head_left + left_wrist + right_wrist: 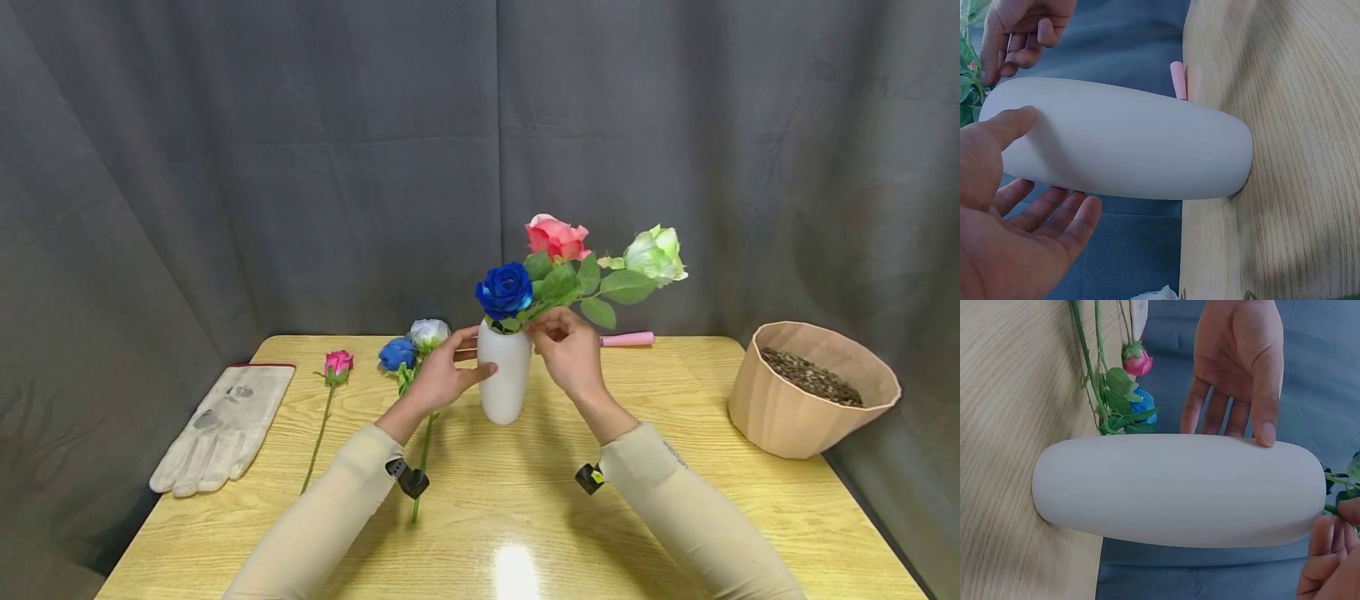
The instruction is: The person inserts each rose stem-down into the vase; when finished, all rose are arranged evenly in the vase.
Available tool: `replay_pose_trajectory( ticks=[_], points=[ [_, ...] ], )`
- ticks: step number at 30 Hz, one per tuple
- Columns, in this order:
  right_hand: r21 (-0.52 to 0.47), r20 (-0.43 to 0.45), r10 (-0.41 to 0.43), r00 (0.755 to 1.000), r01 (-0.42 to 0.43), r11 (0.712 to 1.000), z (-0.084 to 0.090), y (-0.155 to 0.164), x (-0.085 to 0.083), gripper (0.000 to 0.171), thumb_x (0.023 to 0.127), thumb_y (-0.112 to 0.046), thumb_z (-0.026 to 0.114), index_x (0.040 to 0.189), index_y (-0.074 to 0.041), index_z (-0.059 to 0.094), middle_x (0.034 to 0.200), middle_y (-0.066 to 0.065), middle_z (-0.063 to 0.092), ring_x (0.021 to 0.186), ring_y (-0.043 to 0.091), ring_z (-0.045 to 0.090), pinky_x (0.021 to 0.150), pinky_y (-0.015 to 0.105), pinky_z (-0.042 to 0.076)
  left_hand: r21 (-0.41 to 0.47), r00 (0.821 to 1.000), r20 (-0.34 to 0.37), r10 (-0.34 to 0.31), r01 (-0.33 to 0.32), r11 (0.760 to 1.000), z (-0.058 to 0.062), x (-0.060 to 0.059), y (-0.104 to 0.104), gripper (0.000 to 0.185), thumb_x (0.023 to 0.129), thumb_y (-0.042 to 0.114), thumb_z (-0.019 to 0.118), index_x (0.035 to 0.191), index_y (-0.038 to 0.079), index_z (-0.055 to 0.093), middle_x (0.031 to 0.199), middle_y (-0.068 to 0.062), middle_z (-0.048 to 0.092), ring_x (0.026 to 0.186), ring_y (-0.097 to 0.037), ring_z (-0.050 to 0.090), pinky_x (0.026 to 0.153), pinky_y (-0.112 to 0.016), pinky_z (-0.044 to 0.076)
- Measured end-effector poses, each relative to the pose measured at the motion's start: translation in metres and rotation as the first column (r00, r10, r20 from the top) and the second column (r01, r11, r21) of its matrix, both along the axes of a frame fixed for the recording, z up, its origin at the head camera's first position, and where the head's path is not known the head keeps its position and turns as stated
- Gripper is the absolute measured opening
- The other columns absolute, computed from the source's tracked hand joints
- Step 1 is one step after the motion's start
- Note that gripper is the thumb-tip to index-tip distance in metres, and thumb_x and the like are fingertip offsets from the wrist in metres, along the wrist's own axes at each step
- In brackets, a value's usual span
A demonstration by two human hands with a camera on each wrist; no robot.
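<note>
At table centre: vase (505, 375) stood upright, holding roses (556, 267).
Left hand (440, 377): fingers relaxed, thumb bracing vase side.
Right hand (570, 350): pinched stems at the mouth.
Handling: smooth, likely breakable, top-heavy; hold mid-body.

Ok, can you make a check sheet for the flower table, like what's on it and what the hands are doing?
Surface: wooden table, bare and glossy near the front.
Job's things: white vase upright, holding blue rose, pink rose and green rose.
Clutter: loose flowers, work glove, pot of soil, pink tool.
Hands: left hand steadies the vase; right hand pinches stems at its mouth.
Cables: nothing seen.
Surroundings: grey curtain.
</note>
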State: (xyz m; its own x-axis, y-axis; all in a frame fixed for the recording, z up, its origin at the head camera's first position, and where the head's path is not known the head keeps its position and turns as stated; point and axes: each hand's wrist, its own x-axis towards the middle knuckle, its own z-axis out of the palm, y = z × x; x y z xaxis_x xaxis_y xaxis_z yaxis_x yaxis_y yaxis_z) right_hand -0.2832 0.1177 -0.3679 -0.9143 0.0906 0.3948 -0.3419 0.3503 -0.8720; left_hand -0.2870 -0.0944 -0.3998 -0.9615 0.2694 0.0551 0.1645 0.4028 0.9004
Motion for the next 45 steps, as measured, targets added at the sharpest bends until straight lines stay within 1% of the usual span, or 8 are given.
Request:
replay_pose_trajectory(
  ticks=[9, 17, 22, 25, 31, 39, 43, 45],
  points=[
    [-0.041, 0.051, 0.006, 0.999, -0.004, 0.999, -0.002, -0.001, 0.002, 0.012, 0.092, -0.017, 0.067, 0.097, -0.007, 0.070, 0.086, 0.015, 0.072, 0.061, 0.013, 0.064, 0.054, 0.022, 0.050, -0.010, 1.000, -0.001, -0.001, 0.001, 1.000, -0.001, 0.000, 0.000, 0.075, 0.088, 0.039, 0.076, 0.152, 0.021, 0.040, 0.146, -0.008, 0.053, 0.134, -0.030, 0.055, 0.106, -0.051, 0.050],
    [-0.089, 0.000, -0.019, 1.000, 0.019, 0.996, -0.004, -0.002, 0.000, 0.014, 0.096, -0.015, 0.061, 0.101, -0.004, 0.067, 0.090, 0.023, 0.073, 0.054, 0.004, 0.059, 0.054, 0.020, 0.049, -0.011, 1.000, 0.005, 0.005, -0.005, 1.000, -0.001, -0.001, 0.000, 0.075, 0.088, 0.039, 0.077, 0.151, 0.021, 0.041, 0.146, -0.008, 0.054, 0.133, -0.031, 0.055, 0.108, -0.052, 0.049],
    [-0.049, 0.024, 0.006, 1.000, -0.005, 0.999, -0.004, -0.003, -0.001, 0.009, 0.092, -0.012, 0.064, 0.095, -0.006, 0.070, 0.084, 0.018, 0.070, 0.060, 0.019, 0.064, 0.053, 0.024, 0.051, -0.012, 1.000, -0.001, 0.007, -0.007, 1.000, 0.000, 0.000, 0.000, 0.074, 0.089, 0.038, 0.076, 0.151, 0.021, 0.041, 0.146, -0.008, 0.054, 0.133, -0.031, 0.055, 0.108, -0.052, 0.049],
    [-0.016, 0.060, 0.013, 0.998, -0.012, 1.000, -0.006, -0.002, -0.002, 0.012, 0.093, -0.019, 0.066, 0.096, -0.008, 0.071, 0.082, 0.015, 0.069, 0.066, 0.028, 0.067, 0.054, 0.026, 0.052, -0.017, 1.000, -0.008, 0.005, -0.005, 1.000, 0.000, 0.000, 0.000, 0.075, 0.089, 0.038, 0.076, 0.152, 0.020, 0.040, 0.146, -0.008, 0.054, 0.133, -0.031, 0.055, 0.108, -0.052, 0.049],
    [-0.009, 0.142, -0.014, 0.990, 0.016, 1.000, -0.010, -0.001, 0.001, 0.020, 0.093, -0.034, 0.067, 0.102, -0.016, 0.065, 0.086, 0.005, 0.071, 0.071, 0.028, 0.069, 0.055, 0.027, 0.052, -0.022, 1.000, -0.013, 0.003, -0.003, 1.000, -0.001, 0.000, 0.000, 0.074, 0.089, 0.038, 0.076, 0.152, 0.020, 0.040, 0.146, -0.008, 0.054, 0.133, -0.030, 0.055, 0.107, -0.052, 0.049],
    [-0.110, 0.005, 0.032, 0.999, -0.031, 0.993, -0.011, -0.001, -0.002, 0.024, 0.095, -0.031, 0.068, 0.100, -0.008, 0.064, 0.083, 0.017, 0.071, 0.061, 0.031, 0.065, 0.053, 0.025, 0.054, -0.021, 1.000, -0.016, 0.005, -0.005, 1.000, 0.000, 0.000, 0.001, 0.073, 0.089, 0.036, 0.076, 0.151, 0.020, 0.041, 0.145, -0.008, 0.054, 0.133, -0.030, 0.056, 0.107, -0.051, 0.050],
    [-0.068, 0.029, 0.030, 0.999, -0.028, 0.997, -0.012, -0.002, -0.002, 0.023, 0.096, -0.031, 0.066, 0.100, -0.009, 0.064, 0.081, 0.017, 0.070, 0.064, 0.036, 0.064, 0.052, 0.024, 0.050, -0.025, 1.000, -0.020, 0.007, -0.007, 1.000, -0.001, -0.001, 0.001, 0.073, 0.089, 0.035, 0.076, 0.151, 0.019, 0.041, 0.145, -0.009, 0.055, 0.132, -0.030, 0.056, 0.107, -0.051, 0.050],
    [-0.047, 0.046, 0.035, 0.998, -0.033, 0.998, -0.013, -0.002, -0.002, 0.021, 0.097, -0.029, 0.065, 0.100, -0.009, 0.065, 0.079, 0.015, 0.069, 0.062, 0.031, 0.064, 0.051, 0.024, 0.048, -0.026, 1.000, -0.024, 0.006, -0.006, 1.000, -0.002, -0.001, 0.001, 0.073, 0.089, 0.035, 0.076, 0.151, 0.019, 0.041, 0.145, -0.009, 0.055, 0.132, -0.030, 0.057, 0.107, -0.051, 0.050]
  ],
)
